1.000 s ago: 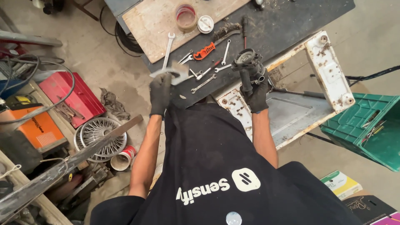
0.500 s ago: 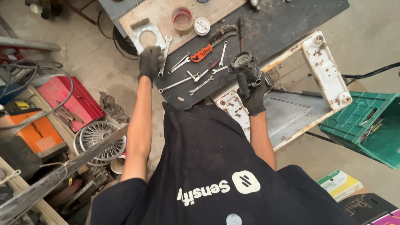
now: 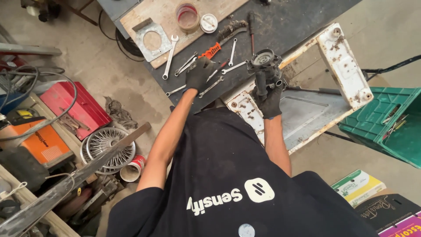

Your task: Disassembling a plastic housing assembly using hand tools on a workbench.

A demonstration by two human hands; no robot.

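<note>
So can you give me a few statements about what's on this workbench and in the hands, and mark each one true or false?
1. The right hand grips a dark metal machine part. True.
2. The left hand is among the wrenches. True.
3. Both hands are bare. False: both wear dark gloves.
4. The square metal plate lies on the floor. False: it lies on the wooden board.
5. The green crate sits on the bench. False: it stands beside it.

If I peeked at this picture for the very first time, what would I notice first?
Probably the two black-gloved hands over the dark workbench. The right hand grips a grimy metal machine part at the bench's near edge, while the left hand reaches into a scatter of shiny spanners. On the floor left sits a red toolbox.
</note>
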